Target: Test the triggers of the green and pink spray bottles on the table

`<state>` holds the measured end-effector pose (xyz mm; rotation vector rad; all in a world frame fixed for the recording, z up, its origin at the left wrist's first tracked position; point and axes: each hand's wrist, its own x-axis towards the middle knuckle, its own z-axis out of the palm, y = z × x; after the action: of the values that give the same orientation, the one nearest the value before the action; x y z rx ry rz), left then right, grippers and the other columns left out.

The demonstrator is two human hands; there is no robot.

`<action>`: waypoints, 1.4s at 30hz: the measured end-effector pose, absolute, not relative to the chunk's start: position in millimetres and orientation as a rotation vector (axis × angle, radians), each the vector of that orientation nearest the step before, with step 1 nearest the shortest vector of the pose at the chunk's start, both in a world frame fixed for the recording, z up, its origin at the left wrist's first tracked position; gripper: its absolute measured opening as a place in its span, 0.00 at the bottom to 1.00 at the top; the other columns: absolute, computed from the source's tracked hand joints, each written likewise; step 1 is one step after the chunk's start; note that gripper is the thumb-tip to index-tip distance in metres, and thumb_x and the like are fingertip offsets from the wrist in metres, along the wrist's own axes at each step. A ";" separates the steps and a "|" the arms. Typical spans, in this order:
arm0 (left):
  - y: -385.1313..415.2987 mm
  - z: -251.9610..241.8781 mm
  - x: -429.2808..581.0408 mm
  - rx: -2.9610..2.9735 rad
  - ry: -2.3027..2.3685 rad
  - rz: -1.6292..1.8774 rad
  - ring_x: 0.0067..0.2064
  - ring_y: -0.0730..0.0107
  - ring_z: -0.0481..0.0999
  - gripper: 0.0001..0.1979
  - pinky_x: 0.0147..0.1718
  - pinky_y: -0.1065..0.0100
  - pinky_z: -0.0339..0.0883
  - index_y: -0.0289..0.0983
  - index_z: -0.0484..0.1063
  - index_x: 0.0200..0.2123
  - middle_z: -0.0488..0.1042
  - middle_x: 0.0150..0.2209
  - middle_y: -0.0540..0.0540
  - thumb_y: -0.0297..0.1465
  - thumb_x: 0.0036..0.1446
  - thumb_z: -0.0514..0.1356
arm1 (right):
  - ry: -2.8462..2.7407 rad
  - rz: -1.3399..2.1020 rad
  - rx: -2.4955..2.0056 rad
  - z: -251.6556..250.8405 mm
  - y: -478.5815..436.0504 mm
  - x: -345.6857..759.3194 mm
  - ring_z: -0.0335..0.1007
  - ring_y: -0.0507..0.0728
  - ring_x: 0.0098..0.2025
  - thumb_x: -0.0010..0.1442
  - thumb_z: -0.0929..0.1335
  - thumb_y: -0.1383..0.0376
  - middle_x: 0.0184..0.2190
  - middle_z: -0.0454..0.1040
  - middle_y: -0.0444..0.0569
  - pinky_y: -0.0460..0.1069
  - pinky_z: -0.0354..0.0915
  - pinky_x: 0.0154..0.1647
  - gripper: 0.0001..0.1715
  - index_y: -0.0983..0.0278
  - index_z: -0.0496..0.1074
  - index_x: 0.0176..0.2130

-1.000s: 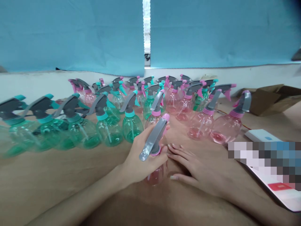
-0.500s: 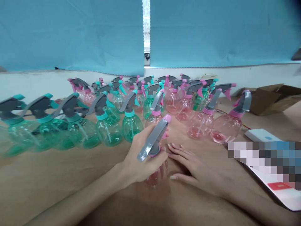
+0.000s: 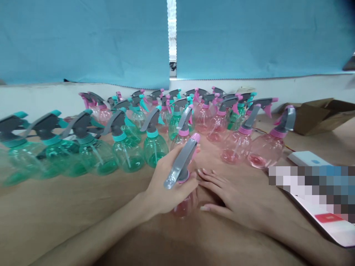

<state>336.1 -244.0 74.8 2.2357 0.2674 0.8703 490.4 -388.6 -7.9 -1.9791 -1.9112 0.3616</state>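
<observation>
My left hand [image 3: 163, 184] is wrapped round a pink spray bottle [image 3: 184, 205] with a grey trigger head [image 3: 181, 162] and a pink nozzle tip, holding it upright on the brown table [image 3: 69, 207]. My right hand [image 3: 230, 197] lies flat on the table just right of the bottle, fingers stretched out with their tips close to the bottle's neck. Behind the hands stand rows of like bottles: green ones [image 3: 122, 147] to the left, pink ones [image 3: 266, 147] to the right.
A blue curtain [image 3: 83, 40] hangs behind a white ledge at the back. An open cardboard box [image 3: 318, 114] sits at the far right. A white box [image 3: 310, 159] and a white sheet with a red mark [image 3: 330, 221] lie at the right, partly blurred out.
The bottle in my left hand has shifted only slightly; its trigger head rocked a little. My right hand has stayed flat in place.
</observation>
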 end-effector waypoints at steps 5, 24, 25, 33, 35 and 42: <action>-243.2 69.4 336.6 2.246 0.205 0.895 0.28 0.68 0.66 0.10 0.31 0.67 0.65 0.42 0.63 0.35 0.65 0.27 0.52 0.24 0.48 0.57 | -1.898 0.333 -1.948 -10.7 -390.3 491.2 0.46 0.65 0.68 0.62 0.63 0.44 0.66 0.55 0.54 0.65 0.48 0.67 0.39 0.62 0.60 0.64; -242.0 67.3 337.9 2.115 0.151 0.814 0.32 0.70 0.71 0.20 0.35 0.67 0.67 0.41 0.65 0.46 0.68 0.34 0.51 0.21 0.50 0.58 | -1.923 0.350 -1.995 -6.8 -389.0 490.1 0.45 0.64 0.69 0.62 0.62 0.43 0.67 0.52 0.54 0.65 0.47 0.67 0.41 0.65 0.60 0.64; -241.9 67.1 337.9 2.112 0.151 0.815 0.32 0.70 0.71 0.20 0.35 0.68 0.67 0.41 0.65 0.46 0.68 0.34 0.51 0.21 0.50 0.58 | -1.917 0.351 -1.990 -7.5 -389.0 490.3 0.45 0.64 0.69 0.62 0.62 0.43 0.67 0.53 0.54 0.65 0.47 0.67 0.41 0.65 0.60 0.64; -242.9 67.3 339.1 2.110 0.161 0.826 0.31 0.71 0.71 0.20 0.34 0.69 0.67 0.39 0.66 0.47 0.68 0.34 0.51 0.21 0.49 0.58 | -1.934 0.354 -2.003 -5.9 -388.3 489.5 0.45 0.64 0.69 0.62 0.61 0.43 0.67 0.53 0.55 0.65 0.46 0.67 0.42 0.67 0.59 0.64; -243.6 67.6 338.8 2.106 0.154 0.829 0.31 0.71 0.71 0.20 0.34 0.68 0.67 0.39 0.66 0.47 0.68 0.34 0.51 0.22 0.49 0.58 | -1.940 0.371 -2.022 -3.8 -387.9 488.9 0.45 0.64 0.69 0.62 0.61 0.42 0.67 0.52 0.56 0.65 0.46 0.67 0.43 0.68 0.59 0.64; -242.1 66.7 338.4 2.110 0.152 0.831 0.31 0.71 0.70 0.20 0.35 0.67 0.67 0.39 0.65 0.47 0.68 0.33 0.52 0.22 0.50 0.58 | -1.941 0.372 -2.019 -5.5 -389.3 490.5 0.44 0.64 0.69 0.62 0.61 0.42 0.67 0.52 0.55 0.65 0.46 0.67 0.43 0.67 0.58 0.64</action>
<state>338.4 -242.1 66.7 2.1098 0.1520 0.8312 490.5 -389.3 -5.5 -2.0186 -1.9405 0.3716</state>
